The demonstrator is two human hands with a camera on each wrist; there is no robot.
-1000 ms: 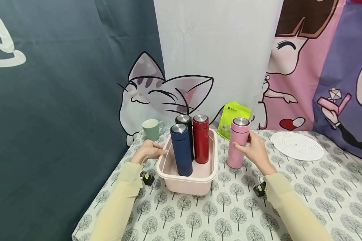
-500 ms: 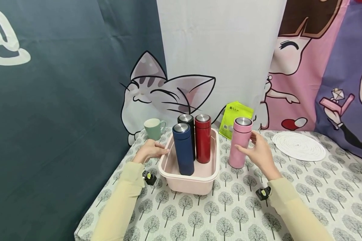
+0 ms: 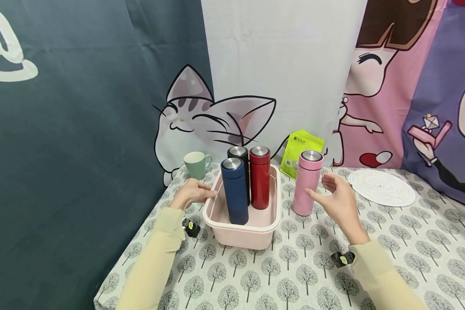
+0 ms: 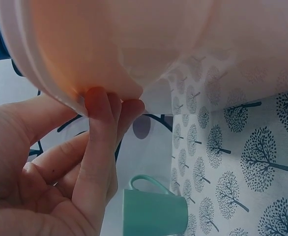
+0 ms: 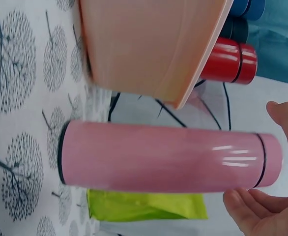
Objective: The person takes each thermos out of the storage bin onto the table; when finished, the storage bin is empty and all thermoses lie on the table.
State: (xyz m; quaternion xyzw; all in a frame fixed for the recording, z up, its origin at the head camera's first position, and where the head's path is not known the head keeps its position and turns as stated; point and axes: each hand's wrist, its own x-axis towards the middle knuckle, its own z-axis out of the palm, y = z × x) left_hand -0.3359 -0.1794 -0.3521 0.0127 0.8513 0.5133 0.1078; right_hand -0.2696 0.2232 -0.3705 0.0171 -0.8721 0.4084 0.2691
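My left hand point(image 3: 193, 193) pinches the left rim of a pale pink plastic bin point(image 3: 243, 241). In the left wrist view, thumb and fingertips meet across that rim. Three thermos flasks stand upright inside the bin: a blue flask point(image 3: 235, 193), a red flask point(image 3: 260, 181), and a black flask point(image 3: 238, 151) partly hidden behind the blue one. To the right of the bin, a pink thermos flask point(image 3: 307, 185) with a steel lid top stands upright on the table. My right hand point(image 3: 338, 203) is spread beside it, thumb close to its side and fingers off it to the right.
A green mug point(image 3: 195, 165) sits behind my left hand. At the back, a lime-green pouch point(image 3: 292, 153) stands behind the pink flask. A white round woven mat point(image 3: 381, 187) lies at the right on the tree-patterned tablecloth point(image 3: 290, 275). Printed curtains hang behind the table.
My right hand has loosened from around the pink flask and drawn slightly right, its fingers spread. The flask stays in place. My left hand keeps its hold on the rim.
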